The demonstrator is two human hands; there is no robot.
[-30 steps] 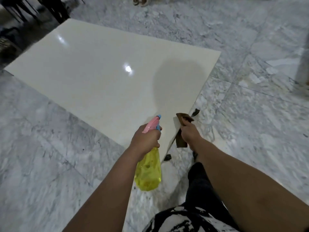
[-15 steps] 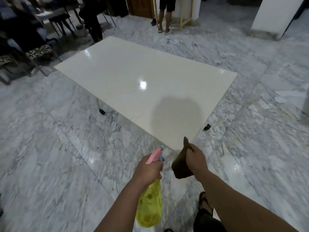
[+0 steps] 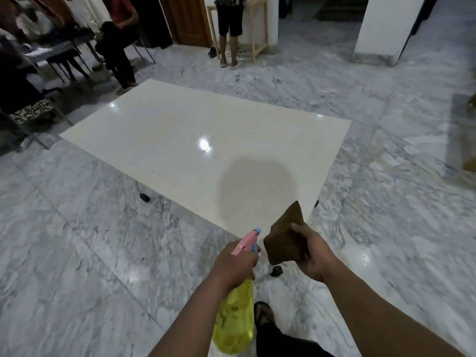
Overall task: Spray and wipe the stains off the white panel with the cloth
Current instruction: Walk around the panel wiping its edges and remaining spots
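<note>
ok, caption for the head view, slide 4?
Left hand holds yellow spray bottle, right hand holds brown cloth, both short of the white panel.

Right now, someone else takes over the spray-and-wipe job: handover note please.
Left hand: gripping the spray bottle, nozzle toward the panel.
Right hand: holding the brown cloth, lifted off the panel at its near corner.
Panel lies flat just above the marble floor, glossy; no stains can be made out from here.
Done: cannot tell if any spraying or wiping has happened.
Left: check for stains up close, then spray and wipe them.
</note>
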